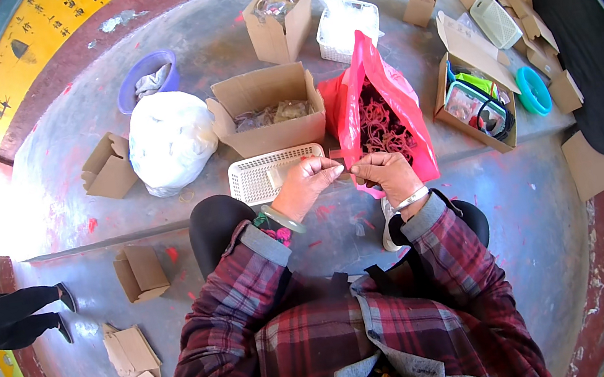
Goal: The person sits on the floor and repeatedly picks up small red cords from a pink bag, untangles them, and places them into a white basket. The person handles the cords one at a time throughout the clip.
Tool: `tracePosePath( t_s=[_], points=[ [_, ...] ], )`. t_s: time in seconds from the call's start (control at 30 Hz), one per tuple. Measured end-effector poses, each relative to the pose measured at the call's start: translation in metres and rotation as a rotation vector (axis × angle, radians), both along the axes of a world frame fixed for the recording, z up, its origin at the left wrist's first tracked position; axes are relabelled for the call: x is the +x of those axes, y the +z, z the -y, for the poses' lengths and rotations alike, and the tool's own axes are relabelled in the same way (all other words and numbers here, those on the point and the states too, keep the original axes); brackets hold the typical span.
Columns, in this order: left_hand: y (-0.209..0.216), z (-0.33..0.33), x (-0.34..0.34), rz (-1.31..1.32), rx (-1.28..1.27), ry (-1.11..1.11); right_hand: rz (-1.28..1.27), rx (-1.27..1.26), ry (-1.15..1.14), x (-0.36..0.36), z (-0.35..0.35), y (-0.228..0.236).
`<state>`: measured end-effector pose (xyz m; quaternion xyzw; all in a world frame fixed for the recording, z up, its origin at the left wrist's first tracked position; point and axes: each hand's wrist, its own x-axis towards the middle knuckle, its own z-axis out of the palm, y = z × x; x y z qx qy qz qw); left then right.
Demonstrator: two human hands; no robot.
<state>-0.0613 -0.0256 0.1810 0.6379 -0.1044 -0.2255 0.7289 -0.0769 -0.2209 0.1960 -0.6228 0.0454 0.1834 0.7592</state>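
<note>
My left hand [308, 185] and my right hand [389, 176] meet in front of me, thumbs and fingertips pinched close together. Whatever lies between the fingertips is too small to make out. Just beyond my right hand stands a bright pink plastic bag [416, 122], gaping wide. Inside it is a heap of dark red, cord-like loops [384, 124]. A cream perforated plastic basket [247, 190] lies beyond and beside my left hand, with a small pale item [279, 176] in it. Behind the basket, an open cardboard box [272, 137] holds clear plastic packets [289, 110].
A stuffed white bag [171, 144] and a purple basin [125, 97] stand left. Further back are a tall carton [286, 35] and a white basket [335, 51]. Rightward sit a filled box [451, 121] and a turquoise basin [533, 90]. A person's legs [23, 316] show far left.
</note>
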Motion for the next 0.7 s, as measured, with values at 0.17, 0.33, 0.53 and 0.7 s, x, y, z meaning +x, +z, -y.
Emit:
tracePosePath(
  t_s=[0.17, 0.33, 0.53, 0.7],
  points=[
    [-0.005, -0.002, 0.001, -0.013, 0.024, 0.05, 0.014, -0.062, -0.029, -0.001, -0.005, 0.001],
    [-0.001, -0.001, -0.001, -0.128, -0.042, 0.09, 0.036, -0.072, 0.024, 0.001, -0.005, -0.003],
    [0.004, 0.002, -0.002, -0.151, -0.121, 0.093, 0.042, -0.063, 0.055, 0.002, -0.004, -0.005],
    [0.005, 0.001, -0.002, -0.239, -0.115, 0.045, 0.034, -0.016, 0.015, 0.002, -0.004, -0.007]
  ],
)
